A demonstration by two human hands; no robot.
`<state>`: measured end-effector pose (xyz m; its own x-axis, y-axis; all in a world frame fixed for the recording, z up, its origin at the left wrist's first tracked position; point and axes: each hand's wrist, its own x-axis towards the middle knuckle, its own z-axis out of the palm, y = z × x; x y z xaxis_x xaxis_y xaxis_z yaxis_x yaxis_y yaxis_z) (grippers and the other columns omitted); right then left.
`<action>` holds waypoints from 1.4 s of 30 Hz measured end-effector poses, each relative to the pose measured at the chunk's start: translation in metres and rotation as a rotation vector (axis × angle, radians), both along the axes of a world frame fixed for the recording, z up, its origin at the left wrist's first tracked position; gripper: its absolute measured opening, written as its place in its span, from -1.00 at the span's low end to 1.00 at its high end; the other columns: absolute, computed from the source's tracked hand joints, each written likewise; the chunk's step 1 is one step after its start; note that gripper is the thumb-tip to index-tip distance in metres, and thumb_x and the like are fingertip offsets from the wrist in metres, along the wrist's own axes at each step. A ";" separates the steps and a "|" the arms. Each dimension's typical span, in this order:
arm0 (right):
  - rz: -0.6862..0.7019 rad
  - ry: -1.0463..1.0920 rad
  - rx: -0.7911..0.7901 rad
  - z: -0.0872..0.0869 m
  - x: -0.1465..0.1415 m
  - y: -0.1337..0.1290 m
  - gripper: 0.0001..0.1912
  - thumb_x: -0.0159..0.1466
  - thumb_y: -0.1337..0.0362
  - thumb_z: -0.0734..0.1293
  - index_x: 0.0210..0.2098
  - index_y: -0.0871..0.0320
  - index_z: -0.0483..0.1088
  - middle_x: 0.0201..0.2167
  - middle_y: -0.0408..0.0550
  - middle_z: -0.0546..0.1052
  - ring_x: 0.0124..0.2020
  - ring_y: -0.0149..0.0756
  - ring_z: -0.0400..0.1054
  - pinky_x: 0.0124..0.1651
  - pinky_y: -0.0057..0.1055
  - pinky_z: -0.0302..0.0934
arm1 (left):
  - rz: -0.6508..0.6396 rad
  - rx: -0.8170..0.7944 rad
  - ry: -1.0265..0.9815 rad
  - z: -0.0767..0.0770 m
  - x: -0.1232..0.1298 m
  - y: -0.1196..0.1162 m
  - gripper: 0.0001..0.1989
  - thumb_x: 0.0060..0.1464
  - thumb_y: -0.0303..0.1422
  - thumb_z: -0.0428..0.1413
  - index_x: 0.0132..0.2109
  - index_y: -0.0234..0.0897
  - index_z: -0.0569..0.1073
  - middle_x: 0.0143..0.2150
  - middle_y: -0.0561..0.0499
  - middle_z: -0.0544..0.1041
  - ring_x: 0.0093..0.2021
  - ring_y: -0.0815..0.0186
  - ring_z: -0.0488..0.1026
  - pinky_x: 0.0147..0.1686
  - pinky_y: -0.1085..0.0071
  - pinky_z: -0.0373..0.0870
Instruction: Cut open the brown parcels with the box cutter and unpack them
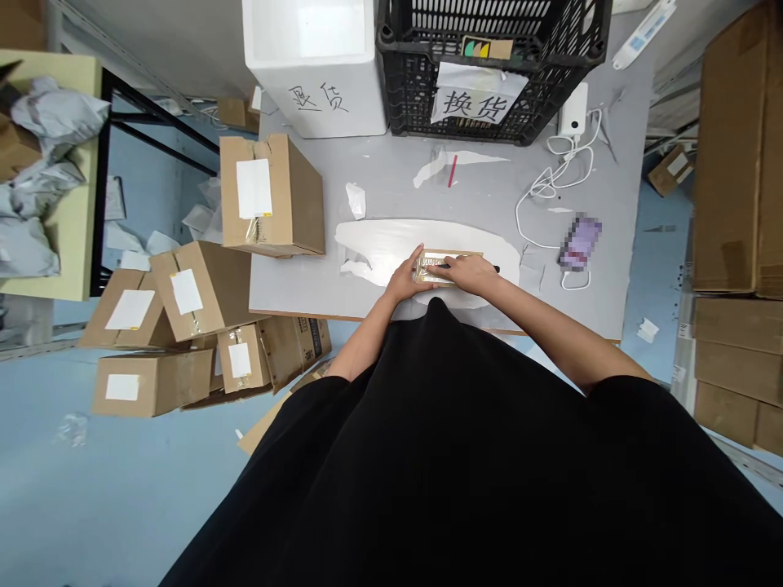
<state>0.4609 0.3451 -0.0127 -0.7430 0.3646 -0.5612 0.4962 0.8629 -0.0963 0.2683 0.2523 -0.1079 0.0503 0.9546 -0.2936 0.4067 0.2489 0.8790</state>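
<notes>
A small cardboard box [460, 253] with a white label and clear tape lies on a white sheet [379, 236] near the table's front edge. Around its left end my left hand [404, 279] is wrapped, thumb and fingers on the box's sides. My right hand [470, 272] rests over the box from the right, its fingers closed round a dark, slim tool, whose ends show at the fingertips and beyond the palm. What kind of tool it is cannot be made out.
On the grey table [367, 175] stand a taped carton [299, 196], a white bin [336, 98] and a black crate [416, 98]. At the right are a white cable [550, 181] and a purple phone [581, 243]. More cartons [208, 285] sit left, below table height.
</notes>
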 end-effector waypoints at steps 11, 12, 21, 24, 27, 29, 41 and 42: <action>-0.086 -0.041 -0.006 0.000 0.031 0.003 -0.42 0.45 0.29 0.09 0.40 -0.28 0.05 0.11 0.09 0.44 -0.08 -0.13 0.42 -0.19 -0.31 0.12 | -0.001 0.002 0.021 -0.002 0.000 0.000 0.20 -0.18 -0.02 0.39 0.49 -0.02 -0.07 0.32 -0.10 0.36 0.14 0.02 0.44 0.15 0.13 0.39; -0.100 -0.045 -0.008 0.000 0.035 0.003 -0.41 0.44 0.31 0.10 0.40 -0.29 0.06 0.11 0.08 0.45 -0.08 -0.13 0.42 -0.19 -0.31 0.12 | -0.001 0.000 0.023 -0.002 0.000 0.000 0.20 -0.18 -0.02 0.39 0.49 -0.02 -0.07 0.33 -0.10 0.35 0.15 0.02 0.44 0.15 0.13 0.39; -0.164 -0.052 -0.009 -0.004 0.083 0.009 -0.33 0.37 0.37 0.13 0.38 -0.34 0.10 0.04 0.08 0.48 -0.17 -0.13 0.41 -0.30 -0.31 0.08 | 0.001 -0.002 0.022 -0.004 0.002 -0.001 0.20 -0.19 -0.01 0.39 0.48 0.03 -0.08 0.36 -0.08 0.31 0.10 0.05 0.47 0.12 0.11 0.41; -0.169 -0.078 0.000 -0.004 0.097 0.011 -0.29 0.35 0.39 0.14 0.40 -0.34 0.06 -0.02 0.09 0.49 -0.20 -0.14 0.40 -0.33 -0.32 0.06 | 0.001 -0.002 0.021 -0.003 0.002 -0.001 0.19 -0.19 -0.02 0.39 0.48 0.04 -0.08 0.38 -0.07 0.28 0.13 0.04 0.45 0.12 0.12 0.41; -0.199 -0.079 -0.004 -0.003 0.107 0.012 -0.24 0.33 0.41 0.15 0.42 -0.35 0.00 -0.05 0.09 0.49 -0.24 -0.16 0.39 -0.34 -0.31 0.05 | -0.001 -0.003 0.018 0.001 0.002 -0.001 0.18 -0.18 -0.04 0.39 0.48 0.05 -0.07 0.40 -0.05 0.26 0.17 0.03 0.43 0.13 0.13 0.41; -0.212 -0.077 -0.003 -0.002 0.112 0.013 -0.21 0.32 0.42 0.15 0.43 -0.35 -0.04 -0.07 0.08 0.49 -0.26 -0.17 0.38 -0.34 -0.31 0.05 | -0.001 -0.006 0.015 0.003 0.002 -0.001 0.18 -0.17 -0.04 0.38 0.48 0.05 -0.07 0.40 -0.05 0.26 0.17 0.03 0.43 0.14 0.13 0.41; -0.223 -0.084 0.017 -0.006 0.132 0.012 -0.19 0.28 0.43 0.17 0.41 -0.39 0.01 -0.09 0.06 0.50 -0.30 -0.19 0.36 -0.39 -0.35 0.00 | -0.006 -0.001 0.020 0.002 0.003 0.000 0.18 -0.16 -0.02 0.38 0.48 0.00 -0.07 0.40 -0.08 0.26 0.21 0.00 0.40 0.17 0.12 0.38; -0.241 -0.079 0.006 -0.006 0.132 0.011 -0.20 0.28 0.43 0.17 0.41 -0.38 0.01 -0.09 0.06 0.50 -0.29 -0.19 0.37 -0.38 -0.35 0.02 | -0.011 0.010 0.020 0.002 0.003 0.000 0.17 -0.16 -0.01 0.37 0.48 0.00 -0.07 0.41 -0.09 0.24 0.23 0.00 0.39 0.17 0.13 0.37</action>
<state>0.5930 0.3564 -0.0185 -0.5883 0.5294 -0.6113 0.6934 0.7192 -0.0444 0.2709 0.2523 -0.1061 0.0545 0.9569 -0.2854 0.4270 0.2360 0.8729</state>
